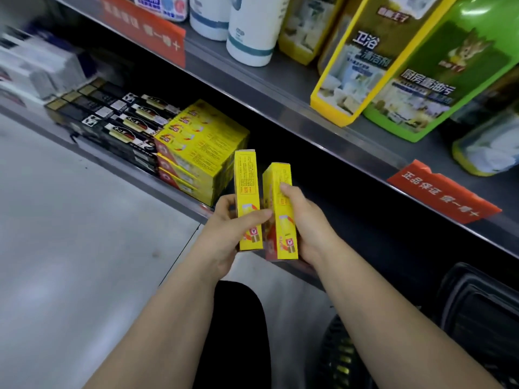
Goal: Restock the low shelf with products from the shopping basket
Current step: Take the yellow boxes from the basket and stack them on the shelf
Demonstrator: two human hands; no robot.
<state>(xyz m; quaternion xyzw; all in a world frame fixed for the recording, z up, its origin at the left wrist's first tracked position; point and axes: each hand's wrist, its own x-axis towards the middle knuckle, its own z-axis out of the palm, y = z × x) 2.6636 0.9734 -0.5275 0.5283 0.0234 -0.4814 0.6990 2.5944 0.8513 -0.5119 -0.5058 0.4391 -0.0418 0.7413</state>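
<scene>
My left hand [227,234] grips a yellow box [247,189], held upright on its end. Beside it my right hand [306,220] grips a second yellow box [278,192], also upright and tilted a little left. Both boxes hover just in front of the low shelf [179,192], to the right of a stack of matching yellow boxes [202,147] lying flat there. The shelf space behind my hands is dark. A black shopping basket [483,313] stands on the floor at the lower right; yellow items show through its mesh side.
Black boxes [112,122] fill the low shelf left of the yellow stack, with white packs [36,68] further left. The upper shelf [280,99] carries white, yellow and green bottles and orange price tags. Grey floor lies to the left. My dark knee is below.
</scene>
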